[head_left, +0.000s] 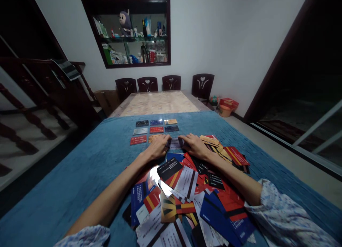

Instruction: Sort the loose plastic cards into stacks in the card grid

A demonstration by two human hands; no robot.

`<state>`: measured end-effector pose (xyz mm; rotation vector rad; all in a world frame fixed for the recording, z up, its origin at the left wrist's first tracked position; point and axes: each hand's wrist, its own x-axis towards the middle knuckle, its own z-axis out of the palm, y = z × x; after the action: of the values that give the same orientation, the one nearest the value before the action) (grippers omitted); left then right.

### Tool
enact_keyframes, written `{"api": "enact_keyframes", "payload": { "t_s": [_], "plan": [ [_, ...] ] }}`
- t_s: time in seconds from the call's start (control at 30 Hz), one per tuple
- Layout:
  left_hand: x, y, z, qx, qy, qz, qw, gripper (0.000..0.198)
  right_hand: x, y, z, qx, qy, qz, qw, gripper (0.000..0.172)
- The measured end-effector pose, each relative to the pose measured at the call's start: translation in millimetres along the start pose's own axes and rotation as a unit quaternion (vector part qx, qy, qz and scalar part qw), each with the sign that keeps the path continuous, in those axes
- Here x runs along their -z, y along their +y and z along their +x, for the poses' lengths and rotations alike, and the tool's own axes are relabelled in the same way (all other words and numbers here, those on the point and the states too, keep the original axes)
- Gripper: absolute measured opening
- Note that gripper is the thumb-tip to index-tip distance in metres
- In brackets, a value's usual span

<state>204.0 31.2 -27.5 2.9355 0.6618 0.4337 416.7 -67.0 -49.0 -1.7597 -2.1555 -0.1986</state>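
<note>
My left hand and my right hand both lie on a pale purple card on the blue cloth, fingers pressed on its two ends. Beyond the hands, several cards lie face up in neat rows, among them a red card at the near left. A large loose heap of plastic cards, red, blue, black and white, covers the cloth between my forearms and toward me.
Past the blue cloth the bare marble tabletop runs to several dark wooden chairs. A wall niche with shelves holds bottles and a plush toy. A stair railing stands left, a sliding door right.
</note>
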Motion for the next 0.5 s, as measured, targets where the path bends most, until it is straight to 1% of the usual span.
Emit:
{"api": "enact_keyframes", "payload": {
  "t_s": [0.27, 0.5],
  "plan": [
    [-0.7, -2, -1, 0.012, -0.003, -0.020, 1.000, 0.037, -10, 11, 3, 0.023, 0.018, 0.046, 0.998, 0.050],
    [2.2, -3, 0, 0.017, 0.002, -0.039, 0.999, 0.038, -8, 17, 7, 0.042, 0.008, 0.046, 0.998, 0.053]
  ]
}}
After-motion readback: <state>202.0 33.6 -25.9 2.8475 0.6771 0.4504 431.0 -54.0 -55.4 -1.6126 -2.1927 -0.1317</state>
